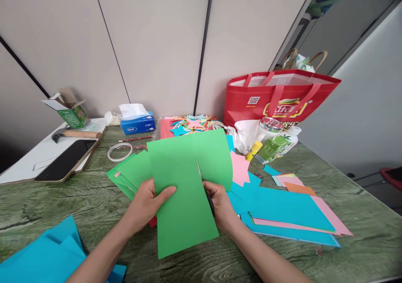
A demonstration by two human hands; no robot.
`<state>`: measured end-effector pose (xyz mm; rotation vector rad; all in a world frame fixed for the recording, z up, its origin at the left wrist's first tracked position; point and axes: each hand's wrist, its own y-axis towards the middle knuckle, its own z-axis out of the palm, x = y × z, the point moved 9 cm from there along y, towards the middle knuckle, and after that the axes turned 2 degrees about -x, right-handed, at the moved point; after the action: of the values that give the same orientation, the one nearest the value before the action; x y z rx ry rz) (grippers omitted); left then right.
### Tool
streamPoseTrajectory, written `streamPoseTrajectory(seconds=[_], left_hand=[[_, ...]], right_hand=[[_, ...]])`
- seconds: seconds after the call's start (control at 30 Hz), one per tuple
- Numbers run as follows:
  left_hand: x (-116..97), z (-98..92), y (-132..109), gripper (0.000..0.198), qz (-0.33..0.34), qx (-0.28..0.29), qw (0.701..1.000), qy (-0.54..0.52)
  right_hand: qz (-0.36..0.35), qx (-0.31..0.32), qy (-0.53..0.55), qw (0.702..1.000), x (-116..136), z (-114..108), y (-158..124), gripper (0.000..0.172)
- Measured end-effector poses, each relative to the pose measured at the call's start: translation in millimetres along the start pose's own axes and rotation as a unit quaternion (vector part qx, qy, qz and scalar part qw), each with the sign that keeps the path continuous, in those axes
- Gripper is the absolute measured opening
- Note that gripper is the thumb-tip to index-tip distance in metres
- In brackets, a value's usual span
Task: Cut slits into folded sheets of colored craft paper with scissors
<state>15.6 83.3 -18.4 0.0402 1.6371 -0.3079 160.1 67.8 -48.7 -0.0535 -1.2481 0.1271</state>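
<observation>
A large sheet of green paper (180,199) is held up over the table, slit from its near edge upward. My left hand (146,203) grips its left side, thumb on top and fingers behind. In my right hand (220,201) is a pair of scissors (210,203), mostly hidden by the hand and paper. A thin strip of blade shows in the slit, and the paper's right part curls away from it. More green paper (133,170) lies behind my left hand. Blue paper (245,195) and a pink cut piece (240,168) lie beyond my right hand.
Blue sheets (44,253) lie at the near left, and a stack of blue and pink paper (289,207) at the right. A tape roll (120,152), tissue box (137,123), phone (67,159) and hammer (77,134) sit left. A glue stick (253,150) stands before a red bag (245,94).
</observation>
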Motion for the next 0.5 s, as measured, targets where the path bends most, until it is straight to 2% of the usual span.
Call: streamPoseTrajectory(seconds=[0.17,0.27,0.3,0.33,0.4,0.43,0.5], left_hand=[[2,-6.0,5,0.020,-0.012,-0.006,0.996,-0.092],[-2,-15.7,9,0.019,0.006,-0.032,0.988,-0.150],[-4,-18.1,10,0.020,0.013,-0.035,0.986,-0.161],[-6,-20.1,11,0.021,0.019,-0.037,0.985,-0.166],[-9,-21.8,12,0.022,0.025,-0.032,0.983,-0.178],[-9,-21.7,11,0.022,0.025,-0.026,0.983,-0.182],[-10,-19.7,9,0.022,0.023,-0.011,0.982,-0.185]], right_hand=[[-0.010,0.075,-0.118,0.990,12,5,-1,0.017],[-0.013,0.111,-0.151,0.982,36,0,-6,0.015],[-0.033,0.118,-0.168,0.978,48,-2,-7,0.016],[-0.072,0.086,-0.170,0.979,64,-11,-6,0.016],[-0.168,-0.019,-0.138,0.976,97,-34,-4,0.015],[-0.194,-0.049,-0.114,0.973,105,-42,-2,0.018],[-0.195,-0.057,-0.069,0.977,103,-46,9,0.027]])
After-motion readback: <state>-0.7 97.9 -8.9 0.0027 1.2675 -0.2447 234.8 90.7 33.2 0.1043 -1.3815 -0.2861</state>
